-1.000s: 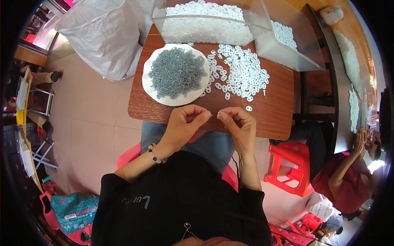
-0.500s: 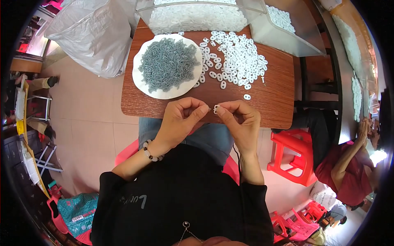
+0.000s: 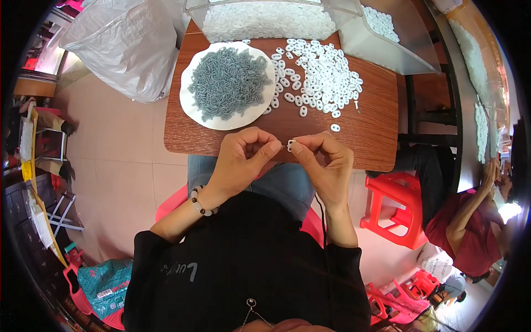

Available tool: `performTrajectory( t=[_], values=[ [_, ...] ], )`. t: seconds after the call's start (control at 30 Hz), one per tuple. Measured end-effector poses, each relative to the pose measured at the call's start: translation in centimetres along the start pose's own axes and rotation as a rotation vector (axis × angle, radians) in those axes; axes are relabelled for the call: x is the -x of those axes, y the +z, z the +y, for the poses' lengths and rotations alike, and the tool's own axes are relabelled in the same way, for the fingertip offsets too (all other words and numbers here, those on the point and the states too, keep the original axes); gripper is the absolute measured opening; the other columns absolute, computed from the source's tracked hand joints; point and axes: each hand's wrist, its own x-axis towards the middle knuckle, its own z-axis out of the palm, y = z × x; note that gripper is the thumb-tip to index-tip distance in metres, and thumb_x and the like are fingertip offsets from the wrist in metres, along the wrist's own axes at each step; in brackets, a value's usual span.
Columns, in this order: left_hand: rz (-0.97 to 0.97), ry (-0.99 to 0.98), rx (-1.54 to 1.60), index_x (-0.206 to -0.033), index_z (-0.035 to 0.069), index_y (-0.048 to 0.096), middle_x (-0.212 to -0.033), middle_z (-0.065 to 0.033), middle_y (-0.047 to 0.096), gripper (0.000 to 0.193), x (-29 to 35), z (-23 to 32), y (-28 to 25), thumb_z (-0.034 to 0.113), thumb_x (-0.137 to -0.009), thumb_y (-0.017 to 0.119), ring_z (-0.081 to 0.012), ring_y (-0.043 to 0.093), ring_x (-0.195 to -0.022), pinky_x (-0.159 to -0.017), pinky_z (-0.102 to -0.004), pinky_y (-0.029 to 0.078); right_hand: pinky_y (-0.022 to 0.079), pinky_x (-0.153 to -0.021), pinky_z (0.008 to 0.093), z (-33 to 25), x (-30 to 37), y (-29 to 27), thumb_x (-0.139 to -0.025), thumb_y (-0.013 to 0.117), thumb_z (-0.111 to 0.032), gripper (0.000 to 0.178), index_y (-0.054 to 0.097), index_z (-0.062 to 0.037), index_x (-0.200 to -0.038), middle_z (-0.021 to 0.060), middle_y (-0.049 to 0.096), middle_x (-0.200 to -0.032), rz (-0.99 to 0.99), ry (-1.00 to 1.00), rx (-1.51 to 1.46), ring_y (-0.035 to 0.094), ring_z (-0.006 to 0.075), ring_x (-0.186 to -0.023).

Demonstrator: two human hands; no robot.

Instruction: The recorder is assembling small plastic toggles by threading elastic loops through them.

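Observation:
Over the near edge of the brown table, my hands meet with fingertips almost touching. Between thumb and forefinger, my right hand (image 3: 327,169) pinches a small white oval two-hole plastic piece (image 3: 290,144). My left hand (image 3: 243,160) is closed in a pinch on a tiny grey screw-like piece (image 3: 284,146), its tip pointing at the white one; fingers cover most of it. Beyond my left hand stands a white scalloped plate (image 3: 189,108) heaped with small grey pieces (image 3: 229,83) of slender shape. Many matching white oval pieces (image 3: 326,77) lie loose to its right.
Clear bins of white pieces (image 3: 271,22) stand at the table's far side. A large white plastic bag (image 3: 121,50) sits at the far left. To the right are a red stool (image 3: 392,210) and a seated person in a dark red top (image 3: 470,232).
My hands stay together with the two small pieces at nearly the same place. The table and its contents have shifted very slightly up and right in view.

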Motion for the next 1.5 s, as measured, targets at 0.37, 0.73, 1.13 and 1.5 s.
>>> performTrajectory(
  t=[0.37,0.73,1.13,1.5],
  values=[
    [0.012,0.087,-0.094,-0.092,-0.002,0.062,-0.081,-0.0020,0.064,0.016,0.1,0.1,0.3,0.014,-0.093,0.064,-0.0047,0.057,-0.071,-0.063,-0.0190,0.046,0.040,-0.059,0.0186,0.4,0.2,0.5,-0.080,0.073,-0.003,0.007,0.071,-0.0008,-0.087,0.0009,0.060,-0.075,-0.011,-0.118,0.115,0.054,0.0051,-0.066],
    [0.097,0.121,-0.007,-0.091,-0.003,0.062,-0.077,-0.0031,0.065,0.012,0.4,-1.1,1.2,0.009,-0.091,0.064,-0.0050,0.059,-0.068,-0.060,-0.0194,0.048,0.039,-0.060,0.0185,1.3,1.0,1.0,-0.081,0.073,-0.003,0.008,0.071,-0.0013,-0.088,0.0003,0.058,-0.076,0.025,-0.092,0.044,0.051,0.0046,-0.068],
    [0.131,0.099,-0.060,-0.090,-0.003,0.064,-0.074,-0.0029,0.066,0.013,0.4,-1.5,0.8,0.010,-0.091,0.064,-0.0034,0.057,-0.064,-0.056,-0.0184,0.046,0.039,-0.059,0.0186,1.8,0.8,1.4,-0.081,0.072,-0.002,0.008,0.070,-0.0006,-0.089,0.0014,0.059,-0.078,0.028,-0.107,0.065,0.052,0.0048,-0.067],
    [0.071,0.011,0.029,-0.095,-0.002,0.069,-0.078,-0.0021,0.065,0.029,0.3,-0.5,0.4,0.026,-0.095,0.061,-0.0032,0.049,-0.059,-0.051,-0.0178,0.038,0.038,-0.061,0.0171,2.2,0.2,1.0,-0.084,0.069,0.000,0.007,0.070,0.0018,-0.091,-0.0011,0.059,-0.078,0.029,-0.039,-0.065,0.050,0.0033,-0.069]
  ],
)
